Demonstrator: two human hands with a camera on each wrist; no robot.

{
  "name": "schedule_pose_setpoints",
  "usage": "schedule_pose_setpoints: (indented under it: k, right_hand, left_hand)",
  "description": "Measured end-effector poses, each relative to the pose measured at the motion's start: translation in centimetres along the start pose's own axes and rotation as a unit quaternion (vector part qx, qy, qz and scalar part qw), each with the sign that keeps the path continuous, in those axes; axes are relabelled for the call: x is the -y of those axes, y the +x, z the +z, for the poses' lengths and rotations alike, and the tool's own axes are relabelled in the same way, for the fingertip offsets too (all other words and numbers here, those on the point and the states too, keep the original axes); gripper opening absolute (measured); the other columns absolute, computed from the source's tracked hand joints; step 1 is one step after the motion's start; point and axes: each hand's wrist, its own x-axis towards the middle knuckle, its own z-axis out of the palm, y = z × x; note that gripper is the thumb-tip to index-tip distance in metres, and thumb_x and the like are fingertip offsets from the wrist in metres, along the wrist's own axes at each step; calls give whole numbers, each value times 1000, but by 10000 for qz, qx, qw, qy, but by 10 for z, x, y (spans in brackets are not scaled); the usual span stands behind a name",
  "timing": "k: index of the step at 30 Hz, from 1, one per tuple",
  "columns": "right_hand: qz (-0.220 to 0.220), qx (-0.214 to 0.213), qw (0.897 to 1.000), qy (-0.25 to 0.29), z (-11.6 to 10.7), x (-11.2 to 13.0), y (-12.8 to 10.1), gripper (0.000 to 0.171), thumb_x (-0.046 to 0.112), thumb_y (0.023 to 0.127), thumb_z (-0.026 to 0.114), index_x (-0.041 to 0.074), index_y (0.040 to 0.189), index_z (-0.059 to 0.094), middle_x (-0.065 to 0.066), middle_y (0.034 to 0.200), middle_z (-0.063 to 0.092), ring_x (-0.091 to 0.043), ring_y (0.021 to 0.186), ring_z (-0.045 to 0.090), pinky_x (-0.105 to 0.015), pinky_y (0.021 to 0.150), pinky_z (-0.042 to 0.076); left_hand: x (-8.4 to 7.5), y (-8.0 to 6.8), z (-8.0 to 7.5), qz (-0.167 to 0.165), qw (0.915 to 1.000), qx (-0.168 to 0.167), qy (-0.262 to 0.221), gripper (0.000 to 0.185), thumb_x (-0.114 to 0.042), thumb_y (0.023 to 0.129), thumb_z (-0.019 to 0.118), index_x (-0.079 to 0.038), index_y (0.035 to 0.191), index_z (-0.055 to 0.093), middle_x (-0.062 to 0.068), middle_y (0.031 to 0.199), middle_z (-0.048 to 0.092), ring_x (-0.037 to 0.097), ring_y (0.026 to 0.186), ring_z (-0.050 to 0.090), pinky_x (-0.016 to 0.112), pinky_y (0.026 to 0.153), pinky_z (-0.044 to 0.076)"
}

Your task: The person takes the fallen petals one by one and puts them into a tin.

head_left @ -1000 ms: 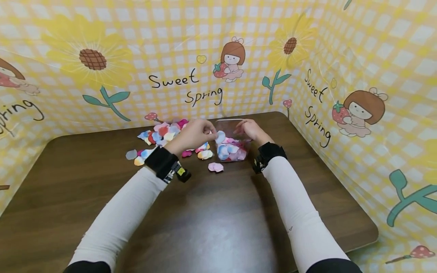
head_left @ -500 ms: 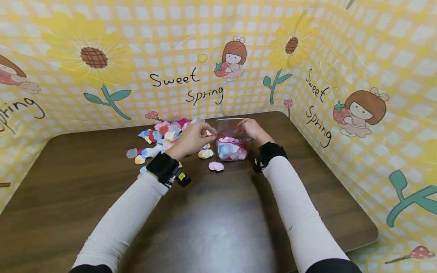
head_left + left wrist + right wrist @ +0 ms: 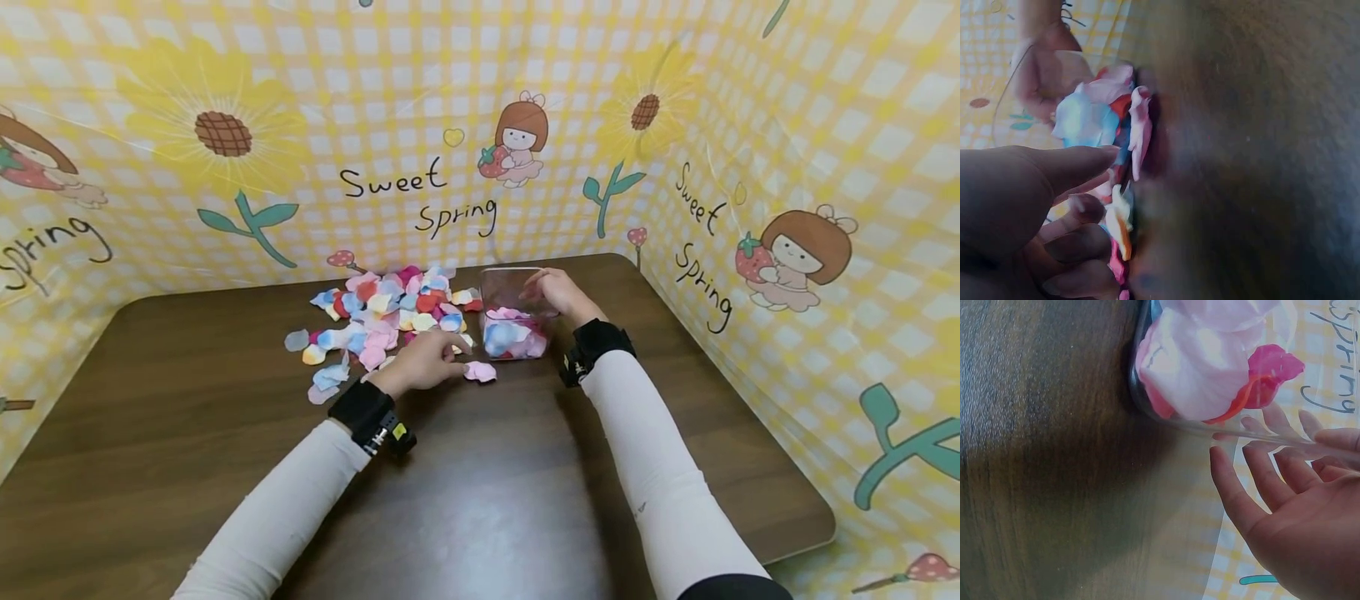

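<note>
A clear plastic container (image 3: 517, 321) stands on the brown table (image 3: 487, 483), partly filled with pink, blue and white petals (image 3: 1197, 369). My right hand (image 3: 557, 292) rests at the container's far right rim; in the right wrist view its fingers (image 3: 1272, 469) lie straight against the clear wall. My left hand (image 3: 429, 362) is low on the table just left of the container, its fingertips at a pink petal (image 3: 480, 372). In the left wrist view the thumb (image 3: 1072, 165) points toward the container (image 3: 1085, 119) and the fingers curl loosely over loose petals.
A loose pile of coloured petals (image 3: 382, 312) lies behind and left of my left hand. Yellow checked screens printed with sunflowers enclose the table at the back and both sides. The table's front right corner (image 3: 821, 525) is rounded.
My left hand has come down from the container's rim toward me and now rests on the table by the pink petal. The right hand stays at the container.
</note>
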Motion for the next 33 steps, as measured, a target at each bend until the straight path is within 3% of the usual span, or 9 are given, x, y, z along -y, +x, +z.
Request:
schedule_pose_setpoints:
  k: [5, 9, 13, 18, 22, 27, 33]
  right_hand:
    - [0, -22, 10000, -7, 4, 2, 1, 46, 3, 90, 33, -12, 127, 58, -30, 125, 65, -42, 119, 57, -52, 106, 42]
    - [-50, -57, 9999, 92, 3, 6, 2, 46, 2, 90, 34, -12, 127, 58, -30, 124, 66, -42, 120, 59, -53, 104, 43]
    - [-40, -22, 10000, 80, 2, 7, 3, 46, 2, 92, 32, -13, 128, 57, -31, 126, 65, -42, 122, 59, -52, 105, 43]
    - [52, 81, 9999, 120, -2, 10, 0, 48, 0, 92, 31, -14, 130, 56, -32, 127, 63, -43, 125, 57, -52, 107, 41]
    - [55, 67, 9997, 211, -2, 8, 0, 49, -2, 90, 30, -15, 130, 55, -34, 127, 63, -44, 124, 57, -53, 108, 41]
    - [19, -12, 9993, 376, -1, 2, 1, 47, -3, 89, 31, -16, 129, 54, -36, 125, 62, -47, 120, 57, -55, 108, 41]
    - [31, -16, 9991, 421, 3, -1, 2, 47, -5, 88, 33, -16, 129, 54, -37, 125, 62, -46, 123, 57, -55, 109, 41]
  left_hand:
    - [-2, 4, 4, -78, 9994, 279, 194, 23, -14, 92, 76, -7, 114, 74, 5, 75, 55, 19, 70, 52, 30, 63, 37]
    - [0, 4, 0, -317, 9987, 391, 74, 17, -15, 93, 76, -5, 105, 73, 5, 77, 58, 19, 72, 53, 29, 66, 40]
    - [4, -4, -10, -486, 9973, 548, -86, 14, -17, 94, 75, -3, 96, 72, 3, 73, 58, 17, 69, 52, 29, 64, 40]
    - [11, -18, -35, -525, 9962, 659, -242, 12, -13, 95, 72, -2, 91, 72, 1, 69, 55, 16, 64, 50, 29, 62, 39]
    - [11, -26, -61, -309, 9985, 456, 30, 11, -10, 95, 71, -2, 88, 71, 0, 66, 52, 14, 60, 46, 29, 61, 38]
    - [-6, -29, -89, -376, 9989, -62, 263, 12, -13, 95, 71, -3, 89, 71, 0, 61, 48, 13, 54, 43, 30, 58, 37]
    - [-36, -12, -90, 9, 9985, -456, 307, 15, -19, 96, 73, -5, 90, 70, -1, 61, 43, 13, 54, 40, 32, 61, 36]
